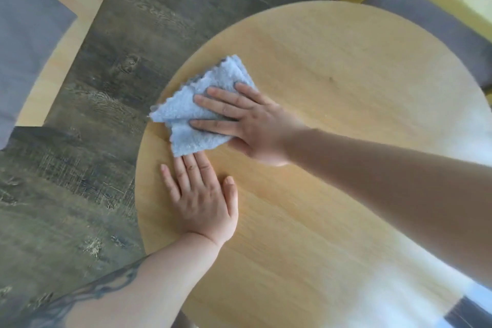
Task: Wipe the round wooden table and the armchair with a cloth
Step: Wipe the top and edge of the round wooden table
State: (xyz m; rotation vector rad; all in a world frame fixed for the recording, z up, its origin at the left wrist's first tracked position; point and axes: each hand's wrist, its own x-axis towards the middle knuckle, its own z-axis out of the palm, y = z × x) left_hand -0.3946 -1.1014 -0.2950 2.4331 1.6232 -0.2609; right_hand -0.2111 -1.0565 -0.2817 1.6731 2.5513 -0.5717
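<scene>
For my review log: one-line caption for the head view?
Right hand presses a light blue cloth flat on the round wooden table; left hand rests beside it.

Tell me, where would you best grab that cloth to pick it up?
At the free corner of the cloth over the table rim, coming from the left. It sticks out past the right hand, whose flat fingers cover the middle.
</scene>
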